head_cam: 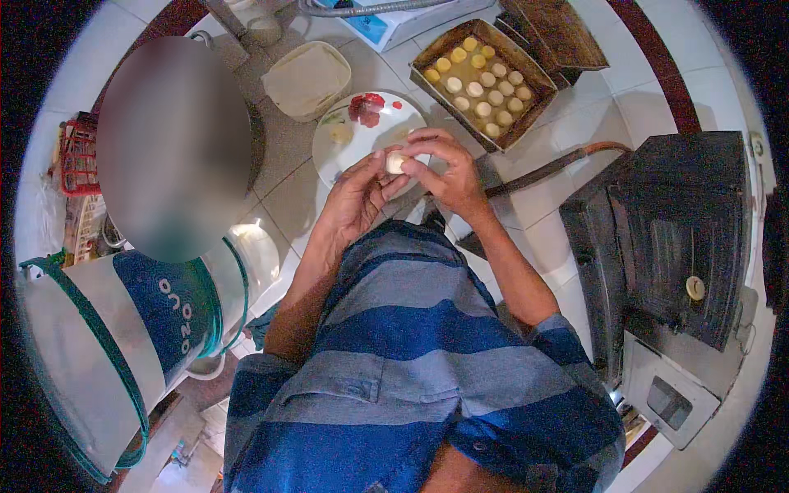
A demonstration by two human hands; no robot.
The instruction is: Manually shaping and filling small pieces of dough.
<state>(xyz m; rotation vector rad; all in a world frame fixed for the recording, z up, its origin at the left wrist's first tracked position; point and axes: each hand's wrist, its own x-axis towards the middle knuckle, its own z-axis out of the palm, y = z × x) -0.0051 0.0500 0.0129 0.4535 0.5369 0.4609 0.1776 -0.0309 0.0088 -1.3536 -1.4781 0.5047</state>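
A small pale dough ball (395, 162) is held between both hands in front of my body. My left hand (359, 196) cups it from below, with the fingers curled around its near side. From the right, the thumb and fingertips of my right hand (449, 169) press on the same piece. Beneath the hands lies a white plate (330, 151) with a red flower print. On that plate rests a pale yellowish lump (341, 134). Beyond the plate, to the right, a deep metal baking tray (527, 120) holds several small round dough pieces (474, 89), some of them yellower.
Left of the plate stands a tub (308, 80) with a pale mass in it. A hose (536, 175) crosses the tiled floor (286, 179) towards a dark metal box (672, 240) at right. A large white and green container (80, 333) and a red basket (80, 157) occupy the left.
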